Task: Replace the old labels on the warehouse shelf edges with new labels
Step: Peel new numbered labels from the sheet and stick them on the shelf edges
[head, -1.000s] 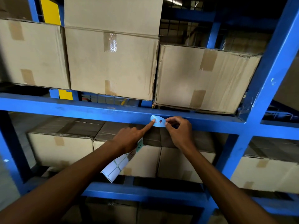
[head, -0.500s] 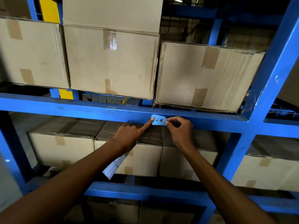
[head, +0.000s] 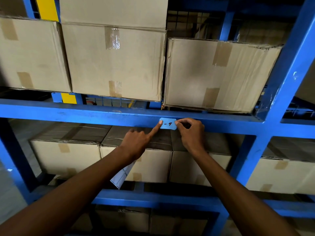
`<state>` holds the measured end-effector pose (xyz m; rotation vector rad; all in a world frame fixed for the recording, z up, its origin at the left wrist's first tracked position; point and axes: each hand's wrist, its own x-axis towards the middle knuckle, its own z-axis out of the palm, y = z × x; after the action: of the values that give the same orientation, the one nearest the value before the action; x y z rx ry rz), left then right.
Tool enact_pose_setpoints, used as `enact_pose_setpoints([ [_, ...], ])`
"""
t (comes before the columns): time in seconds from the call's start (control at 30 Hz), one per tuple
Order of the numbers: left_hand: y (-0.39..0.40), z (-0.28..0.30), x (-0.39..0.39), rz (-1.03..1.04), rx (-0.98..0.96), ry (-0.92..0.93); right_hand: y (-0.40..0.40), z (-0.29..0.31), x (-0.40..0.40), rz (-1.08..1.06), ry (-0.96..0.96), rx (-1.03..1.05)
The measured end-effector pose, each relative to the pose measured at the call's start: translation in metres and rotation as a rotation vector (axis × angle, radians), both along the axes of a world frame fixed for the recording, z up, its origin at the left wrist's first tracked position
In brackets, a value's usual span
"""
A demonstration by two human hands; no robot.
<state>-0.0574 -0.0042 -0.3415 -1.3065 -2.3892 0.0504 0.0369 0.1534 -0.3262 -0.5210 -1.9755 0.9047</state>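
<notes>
Blue label (head: pixel 167 123) between both hands' fingers (head: pixel 160 122).

left hand (head: pixel 136 143): arm raised, index finger extended, other fingers curled | right hand (head: pixel 191 133): arm raised, thumb and fingertips pinched

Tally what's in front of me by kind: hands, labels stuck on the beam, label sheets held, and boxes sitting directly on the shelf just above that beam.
Hands: 2, left hand and right hand
Stuck labels: 1, the blue label
Held sheets: 1, the label sheet
Boxes: 3, left box, middle box, right box
Total: 7
</notes>
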Motion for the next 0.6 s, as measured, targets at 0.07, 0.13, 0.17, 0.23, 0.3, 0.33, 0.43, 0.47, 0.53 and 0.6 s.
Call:
enact_pose_setpoints([
  [0.07,-0.0001,-0.0007,-0.001,-0.004,0.001,0.017,-0.0005,-0.0005,-0.0013,-0.014,0.002,0.0],
  [0.13,0.0001,-0.0018,-0.0018,-0.008,0.005,0.014,-0.0009,-0.0006,-0.002,-0.016,0.007,-0.001],
  [0.17,0.0,-0.0023,-0.002,-0.009,0.005,0.009,-0.0014,-0.0008,-0.0021,-0.016,0.009,0.0],
  [0.23,0.0006,-0.0025,-0.0025,-0.013,0.005,0.003,-0.0022,-0.0009,-0.0024,-0.02,0.009,0.007],
  [0.3,0.0007,-0.0027,-0.0031,-0.014,0.001,0.001,-0.0024,-0.001,-0.0027,-0.027,0.006,0.016],
  [0.33,0.0007,-0.0027,-0.0035,-0.013,-0.001,0.004,-0.0024,-0.0011,-0.0027,-0.03,0.005,0.023],
  [0.43,0.0003,-0.0024,-0.0038,-0.009,-0.009,0.014,-0.0013,-0.0009,-0.0035,-0.029,0.001,0.033],
  [0.47,0.0002,-0.0022,-0.0038,-0.007,-0.009,0.02,-0.0009,-0.0004,-0.0036,-0.031,-0.01,0.029],
  [0.53,-0.0002,-0.0023,-0.0041,-0.005,-0.015,0.033,0.0013,0.0012,-0.0026,-0.054,-0.02,0.006],
  [0.6,-0.0012,-0.0032,-0.0044,-0.009,-0.033,0.037,0.0061,0.0027,0.0031,-0.091,-0.003,-0.011],
])
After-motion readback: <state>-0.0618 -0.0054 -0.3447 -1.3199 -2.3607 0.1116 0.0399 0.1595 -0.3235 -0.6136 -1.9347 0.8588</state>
